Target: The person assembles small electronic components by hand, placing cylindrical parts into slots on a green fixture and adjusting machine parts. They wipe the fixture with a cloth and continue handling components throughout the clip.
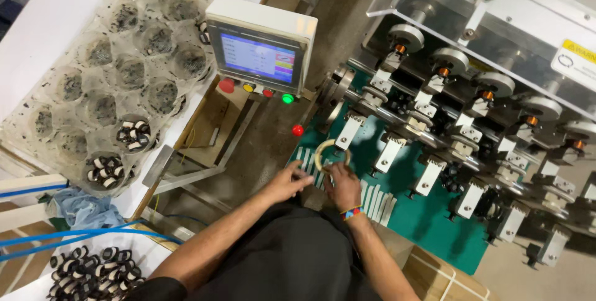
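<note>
Head view: your right hand [343, 184] is pinching a pale ring [331, 152] by its lower edge, fingers closed on it, ring standing up just above the hand. Your left hand [290, 180] sits just beside the right, fingers stretched toward the ring's left side; can't tell if they touch it. Colored wristband [351, 213] on the right wrist.

Both hands are over the near edge of the green plate [428, 214], with a row of white strips [375, 198] directly under and to the right of the right hand. Beyond the hands, white clamp blocks [388, 152] and round spindle heads [448, 59] run off to the right.

Above the left hand: control panel [259, 49] with lit screen, colored buttons under it. Far left of the left hand: clear tray [118, 71] with black-and-white wound rings in its pockets, and a bin [93, 270] of more near your left elbow.
</note>
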Available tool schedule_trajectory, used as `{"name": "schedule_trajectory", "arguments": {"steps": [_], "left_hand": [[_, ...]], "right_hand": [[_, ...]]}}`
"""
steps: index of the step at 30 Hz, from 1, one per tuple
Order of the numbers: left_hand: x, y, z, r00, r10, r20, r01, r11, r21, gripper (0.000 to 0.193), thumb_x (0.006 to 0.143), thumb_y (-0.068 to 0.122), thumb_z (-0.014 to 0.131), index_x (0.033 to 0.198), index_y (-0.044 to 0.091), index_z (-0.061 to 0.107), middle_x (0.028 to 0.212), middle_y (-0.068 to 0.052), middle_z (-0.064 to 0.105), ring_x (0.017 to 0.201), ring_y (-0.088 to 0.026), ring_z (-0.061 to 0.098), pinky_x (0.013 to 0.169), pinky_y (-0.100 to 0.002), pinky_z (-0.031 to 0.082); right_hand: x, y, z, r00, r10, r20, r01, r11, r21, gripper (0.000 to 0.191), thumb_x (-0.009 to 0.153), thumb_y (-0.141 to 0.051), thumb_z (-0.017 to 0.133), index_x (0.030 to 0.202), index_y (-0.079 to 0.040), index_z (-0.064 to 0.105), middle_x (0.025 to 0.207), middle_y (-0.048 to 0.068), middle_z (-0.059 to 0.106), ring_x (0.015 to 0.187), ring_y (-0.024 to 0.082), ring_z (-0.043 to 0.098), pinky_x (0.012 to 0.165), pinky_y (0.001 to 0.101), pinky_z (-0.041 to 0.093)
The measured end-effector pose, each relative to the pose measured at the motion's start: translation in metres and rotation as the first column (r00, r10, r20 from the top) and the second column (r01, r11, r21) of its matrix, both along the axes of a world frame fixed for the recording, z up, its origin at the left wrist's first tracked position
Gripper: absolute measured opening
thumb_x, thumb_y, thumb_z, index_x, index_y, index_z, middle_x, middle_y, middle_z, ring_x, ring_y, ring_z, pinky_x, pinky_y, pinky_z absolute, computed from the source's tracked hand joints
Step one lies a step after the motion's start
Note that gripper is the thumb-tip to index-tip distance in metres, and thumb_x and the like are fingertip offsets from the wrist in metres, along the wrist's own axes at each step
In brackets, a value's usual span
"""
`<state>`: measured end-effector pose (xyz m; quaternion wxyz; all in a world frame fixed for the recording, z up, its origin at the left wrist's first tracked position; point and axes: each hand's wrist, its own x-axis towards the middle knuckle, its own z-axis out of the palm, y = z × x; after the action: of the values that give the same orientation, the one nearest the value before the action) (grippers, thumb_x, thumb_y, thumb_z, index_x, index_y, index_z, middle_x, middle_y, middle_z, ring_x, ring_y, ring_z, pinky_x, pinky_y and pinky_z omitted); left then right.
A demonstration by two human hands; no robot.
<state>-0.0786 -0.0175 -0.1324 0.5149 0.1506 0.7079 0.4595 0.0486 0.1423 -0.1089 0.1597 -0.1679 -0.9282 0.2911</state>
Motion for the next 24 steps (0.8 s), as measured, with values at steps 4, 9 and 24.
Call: {"name": "schedule_trajectory", "arguments": {"steps": [4, 9, 24], "left_hand": [[0.001, 0.028, -0.005, 0.974, -0.164, -0.154, 0.187, 0.971, 0.152, 0.034, 0.093, 0.027, 0.073, 0.119, 0.005, 0.069, 0.096, -0.008, 0.075, 0.078, -0.016, 0.070, 0.066, -0.033, 0.055], [0.015, 0.044, -0.015, 0.921, -0.342, -0.188, 0.384, 0.880, 0.279, 0.027, 0.095, 0.019, 0.073, 0.118, 0.004, 0.074, 0.100, -0.009, 0.079, 0.088, -0.015, 0.071, 0.078, -0.032, 0.056], [0.039, 0.057, 0.011, 0.929, -0.121, -0.350, 0.246, 0.908, 0.338, 0.024, 0.087, 0.019, 0.082, 0.105, 0.005, 0.073, 0.108, -0.009, 0.072, 0.086, -0.017, 0.072, 0.076, -0.031, 0.059]], "right_hand": [[0.052, -0.032, 0.023, 0.995, 0.096, -0.005, -0.096, 0.995, 0.015, 0.034, 0.082, -0.009, 0.073, 0.116, -0.011, 0.069, 0.104, 0.010, 0.067, 0.096, 0.031, 0.066, 0.079, 0.0420, 0.054], [0.104, -0.018, 0.022, 0.959, -0.272, -0.082, 0.252, 0.948, -0.197, 0.035, 0.093, -0.019, 0.069, 0.123, -0.002, 0.064, 0.107, 0.015, 0.067, 0.100, 0.029, 0.064, 0.082, 0.0405, 0.052], [0.108, -0.018, 0.000, 0.912, -0.373, 0.172, 0.401, 0.719, -0.568, 0.027, 0.092, -0.025, 0.074, 0.106, -0.002, 0.073, 0.089, 0.009, 0.078, 0.079, 0.012, 0.072, 0.070, 0.0285, 0.057]]}}
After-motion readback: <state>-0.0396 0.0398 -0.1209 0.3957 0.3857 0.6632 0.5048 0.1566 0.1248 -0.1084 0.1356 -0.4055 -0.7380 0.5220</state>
